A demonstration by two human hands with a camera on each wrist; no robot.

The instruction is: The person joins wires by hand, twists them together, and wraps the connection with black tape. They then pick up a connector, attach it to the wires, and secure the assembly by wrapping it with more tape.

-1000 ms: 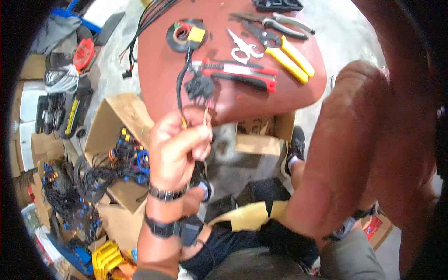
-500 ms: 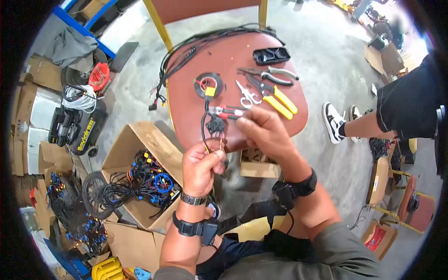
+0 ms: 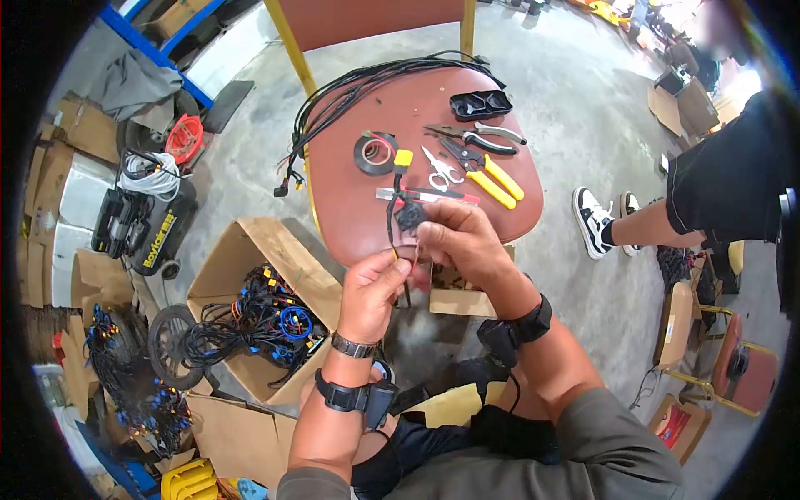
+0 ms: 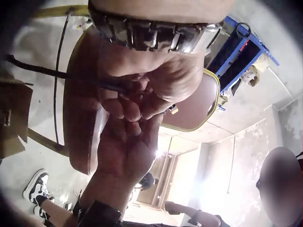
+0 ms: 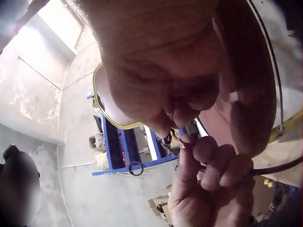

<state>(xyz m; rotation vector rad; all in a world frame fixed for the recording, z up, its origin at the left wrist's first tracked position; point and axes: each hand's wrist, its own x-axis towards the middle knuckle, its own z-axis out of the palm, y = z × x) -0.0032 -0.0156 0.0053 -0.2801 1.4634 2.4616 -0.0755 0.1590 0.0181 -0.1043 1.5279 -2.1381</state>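
Observation:
My left hand (image 3: 371,287) pinches a black cable (image 3: 390,221) between thumb and fingers, over the front edge of a red chair seat (image 3: 350,225). This cable carries a yellow connector (image 3: 403,157) at its upper end. A small black block (image 3: 410,217) with thin wires hangs beside it. With thumb and forefinger, my right hand (image 3: 467,240) pinches a thin wire just below the block. Bare copper strands (image 5: 179,141) show between the two hands' fingertips in the right wrist view. Behind them lies a red and black utility knife (image 3: 450,197), partly covered by my right hand.
On the seat lie black tape (image 3: 375,154), white scissors (image 3: 442,170), yellow-handled wire strippers (image 3: 495,179), pliers (image 3: 496,137), a black tray (image 3: 481,105) and long black cables (image 3: 358,87). A cardboard box (image 3: 279,258) of wire harnesses stands at left. Another person's leg (image 3: 650,229) is at right.
My right hand has come down from close to the head camera, passed over the utility knife, and now pinches the wire by the block. My left hand keeps its pinch.

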